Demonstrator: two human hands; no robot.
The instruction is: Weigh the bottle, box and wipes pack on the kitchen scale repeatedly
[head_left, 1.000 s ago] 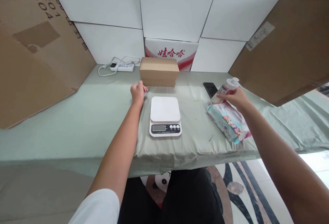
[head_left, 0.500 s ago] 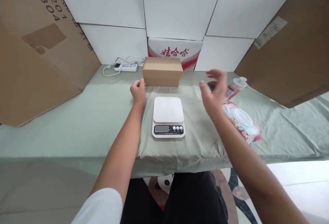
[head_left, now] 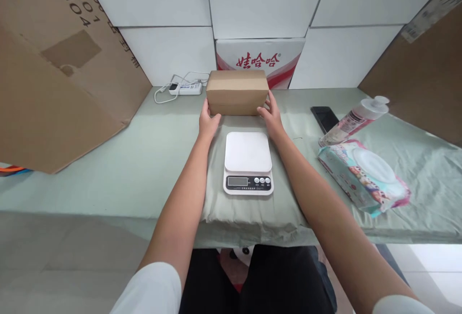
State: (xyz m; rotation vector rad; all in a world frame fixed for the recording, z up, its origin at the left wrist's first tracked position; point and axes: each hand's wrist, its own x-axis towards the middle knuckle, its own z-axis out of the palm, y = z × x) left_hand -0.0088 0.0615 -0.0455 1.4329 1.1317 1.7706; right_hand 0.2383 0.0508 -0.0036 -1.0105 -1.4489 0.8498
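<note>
From the head view, has both hands at a small brown cardboard box [head_left: 238,100] in the far middle of the green-covered bench [head_left: 144,169], seemingly resting on it. Has the left hand [head_left: 208,124] against the left end, thumb held out by the lower near corner, other fingers mostly hidden along the side. Has the right hand [head_left: 273,119] against the right end, thumb at the lower near corner, other fingers parted from it along the end. Shows thumbs spread from the other fingers on both hands; cannot tell the firmness of the hold.

Nearer, between the forearms [head_left: 184,194], has a white digital scale [head_left: 248,153], with a display [head_left: 237,181] and three round buttons [head_left: 262,180] along its near edge. To the far left of the box, shows a white power strip [head_left: 190,89] with a tangled cable. Just beyond the box, shows a white carton [head_left: 259,60] with red lettering. On the right, has a dark phone [head_left: 325,118], a white-capped bottle [head_left: 352,124] and, nearest, a colourful wipes pack [head_left: 363,174]. Shows large cardboard panels [head_left: 72,93] at far left and far right.
</note>
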